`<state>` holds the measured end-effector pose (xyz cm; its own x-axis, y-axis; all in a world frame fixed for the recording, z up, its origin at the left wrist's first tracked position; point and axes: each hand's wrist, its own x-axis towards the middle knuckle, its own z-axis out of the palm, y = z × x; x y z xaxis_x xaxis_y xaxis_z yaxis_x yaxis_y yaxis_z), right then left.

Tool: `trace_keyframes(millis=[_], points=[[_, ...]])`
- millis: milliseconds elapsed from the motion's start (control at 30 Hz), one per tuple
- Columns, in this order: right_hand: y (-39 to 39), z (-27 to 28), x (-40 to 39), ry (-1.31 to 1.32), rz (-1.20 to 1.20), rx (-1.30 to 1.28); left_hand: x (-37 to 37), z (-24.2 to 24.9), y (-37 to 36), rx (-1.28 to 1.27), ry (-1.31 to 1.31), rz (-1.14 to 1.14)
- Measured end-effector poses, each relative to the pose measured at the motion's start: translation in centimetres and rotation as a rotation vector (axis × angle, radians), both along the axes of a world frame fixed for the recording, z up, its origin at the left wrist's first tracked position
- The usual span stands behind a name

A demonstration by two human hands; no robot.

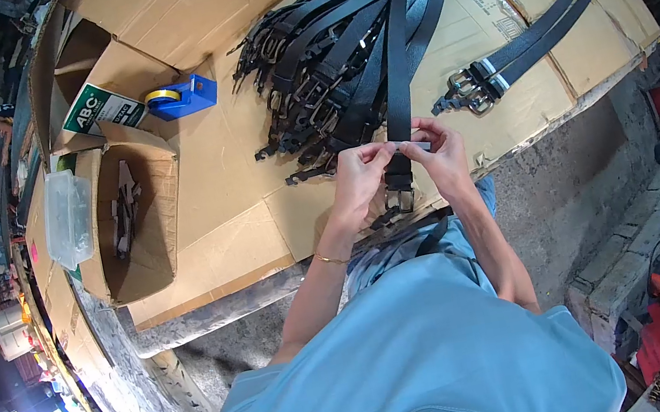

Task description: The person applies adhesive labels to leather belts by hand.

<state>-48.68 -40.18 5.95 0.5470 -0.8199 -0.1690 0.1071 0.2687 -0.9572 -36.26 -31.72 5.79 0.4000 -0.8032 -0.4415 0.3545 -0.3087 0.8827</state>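
A black belt (pixel 398 106) lies lengthwise before me, its metal buckle (pixel 401 198) near the table's front edge. My left hand (pixel 359 185) is closed, thumb and fingertips pinching at the belt's left edge just above the buckle. From the other side, my right hand (pixel 445 155) pinches a small white strip (pixel 424 145) that crosses the belt. Whether the strip goes fully around cannot be seen. Beyond my hands spreads a pile of black belts (pixel 324 74) with buckles toward me. On the right, two belts (pixel 550 26) lie side by side with white bands near their buckles.
Flattened cardboard (pixel 237 231) covers the table. At left stand an open carton (pixel 174 224) holding dark strips, a clear plastic container (pixel 69 218) and a green-and-white ABC box (pixel 101 109). A blue tape dispenser (pixel 191 96) with a yellow roll sits behind them.
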Motion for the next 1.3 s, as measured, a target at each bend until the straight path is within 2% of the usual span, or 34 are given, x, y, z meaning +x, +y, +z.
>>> trace_keyframes(millis=[33,100,200,333,400,500,600,733,833,900,1133,1200,1233,1300], points=[[0.0,0.1,0.0,0.0,0.003,-0.003,0.1,-0.2,0.0,-0.003,0.0,0.003],[0.1,0.3,0.0,0.044,0.004,-0.044,0.2,-0.5,-0.2,-0.058,-0.278,-0.051],[0.5,0.5,0.2,0.073,-0.056,-0.103,0.1,-0.2,-0.3,-0.07,-0.338,-0.046],[0.7,0.4,0.6,0.087,-0.128,-0.231,-0.1,-0.5,-0.3,-0.132,-0.275,0.009],[0.3,1.4,0.1,0.023,-0.029,0.004,-0.1,-0.6,-0.3,-0.197,-0.219,0.035],[0.2,0.8,-0.2,0.017,-0.035,-0.032,0.0,0.1,-0.3,-0.109,-0.19,-0.026],[0.3,0.4,-0.4,0.018,-0.052,-0.059,0.7,0.0,-0.7,-0.148,-0.165,-0.106],[0.4,0.2,-0.2,0.015,-0.079,-0.046,0.6,1.1,-1.3,-0.18,-0.087,-0.013],[0.2,0.1,-0.4,0.06,-0.073,-0.09,1.2,0.7,-1.6,-0.16,-0.193,-0.115],[0.1,0.0,-0.4,0.018,-0.081,-0.048,1.1,0.4,-1.9,-0.165,-0.431,-0.164],[0.1,1.5,-1.4,0.028,-0.076,0.005,0.2,0.3,-2.0,-0.191,-0.348,-0.139],[0.4,1.6,-2.3,0.199,-0.336,-0.315,0.0,0.1,-2.2,-0.151,-0.452,-0.099],[0.5,1.3,-3.1,0.405,-0.45,-0.499,-0.1,0.0,-2.2,-0.145,-0.446,-0.097],[1.6,1.6,-3.8,0.437,-0.434,-0.492,-0.5,-0.2,-2.2,-0.158,-0.471,-0.023]])
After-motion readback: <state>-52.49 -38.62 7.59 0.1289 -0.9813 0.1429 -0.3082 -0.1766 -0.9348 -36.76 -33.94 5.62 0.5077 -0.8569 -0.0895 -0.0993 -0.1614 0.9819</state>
